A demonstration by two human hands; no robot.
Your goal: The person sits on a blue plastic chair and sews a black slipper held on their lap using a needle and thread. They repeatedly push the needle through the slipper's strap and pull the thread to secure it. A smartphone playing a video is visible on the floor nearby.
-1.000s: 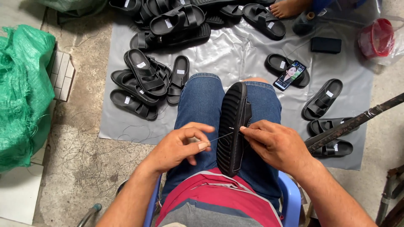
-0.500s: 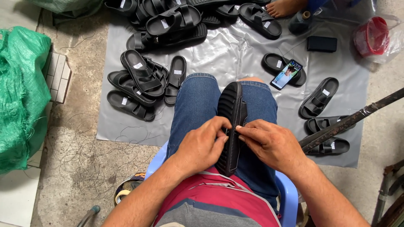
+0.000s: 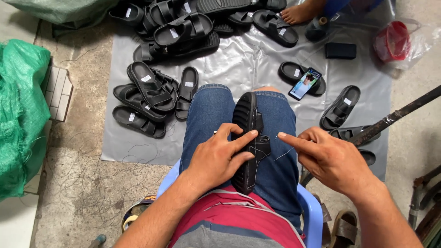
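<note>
While the black sandal stands on edge between the denim-clad thighs, the left hand grasps its sole, and the right hand pinches a thin thread just beside it, above the grey sheet.

light: soft daylight | shadows: faint | glare: grey sheet (mild sheen) | focus: sharp

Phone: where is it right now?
Head view, upper right of centre: the phone lies on the grey sheet, leaning on a black sandal, beyond the person's right knee.
</note>
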